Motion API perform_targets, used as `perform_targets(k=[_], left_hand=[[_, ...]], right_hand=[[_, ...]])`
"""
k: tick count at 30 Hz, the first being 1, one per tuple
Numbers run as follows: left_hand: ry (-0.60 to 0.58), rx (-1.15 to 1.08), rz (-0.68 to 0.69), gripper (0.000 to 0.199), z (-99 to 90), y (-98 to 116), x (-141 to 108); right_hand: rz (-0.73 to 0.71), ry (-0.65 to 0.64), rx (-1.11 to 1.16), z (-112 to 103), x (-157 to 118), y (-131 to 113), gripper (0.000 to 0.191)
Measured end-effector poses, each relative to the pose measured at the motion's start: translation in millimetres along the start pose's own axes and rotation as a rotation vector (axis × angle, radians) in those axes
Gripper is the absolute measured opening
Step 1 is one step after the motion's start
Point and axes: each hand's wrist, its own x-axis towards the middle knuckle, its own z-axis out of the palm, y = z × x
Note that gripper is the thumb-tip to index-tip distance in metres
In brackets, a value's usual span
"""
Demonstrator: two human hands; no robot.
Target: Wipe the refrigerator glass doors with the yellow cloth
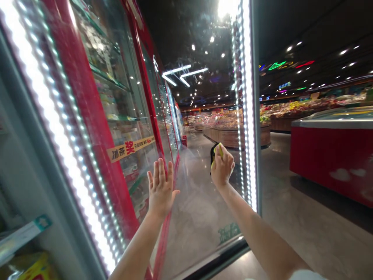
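A glass cooler door (198,202), lit by bright LED strips along its sides, stands open before me. My left hand (161,188) is raised with its fingers stretched out, palm toward the glass; it appears to lie flat against the pane. To the right of it, my right hand (223,165) is closed around a small yellow-green and black pad (213,155), held up at the glass. Fingers cover much of the pad, so its exact kind is unclear. Hazy smears show on the pane.
Red-framed coolers (154,128) line the left, one bearing a yellow label strip (131,149). A red chest freezer (329,155) stands at right. Produce displays (227,130) fill the background. At lower left are a cooler shelf edge (23,237) and yellow packages (35,268).
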Motion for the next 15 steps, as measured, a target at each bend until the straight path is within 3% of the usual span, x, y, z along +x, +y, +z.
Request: perform_targets(k=[3, 5, 8, 11, 15], left_hand=[[0.017, -0.030, 0.004, 0.122, 1.4, 1, 1], [0.032, -0.053, -0.004, 0.122, 2.6, 4, 2], [0.050, -0.083, 0.002, 0.119, 6.2, 11, 7], [0.044, -0.095, 0.027, 0.115, 11.4, 18, 11], [0.044, -0.108, 0.032, 0.113, 16.6, 19, 13]], right_hand=[[-0.147, -0.142, -0.007, -2, -13, 4, 0.047], [-0.187, -0.158, 0.001, 2, -2, 13, 0.045], [-0.086, -0.033, 0.021, 10, 25, 48, 0.044], [0.047, 0.070, 0.009, 9, 31, 94, 0.044], [0.113, 0.039, -0.075, 5, 35, 128, 0.043]])
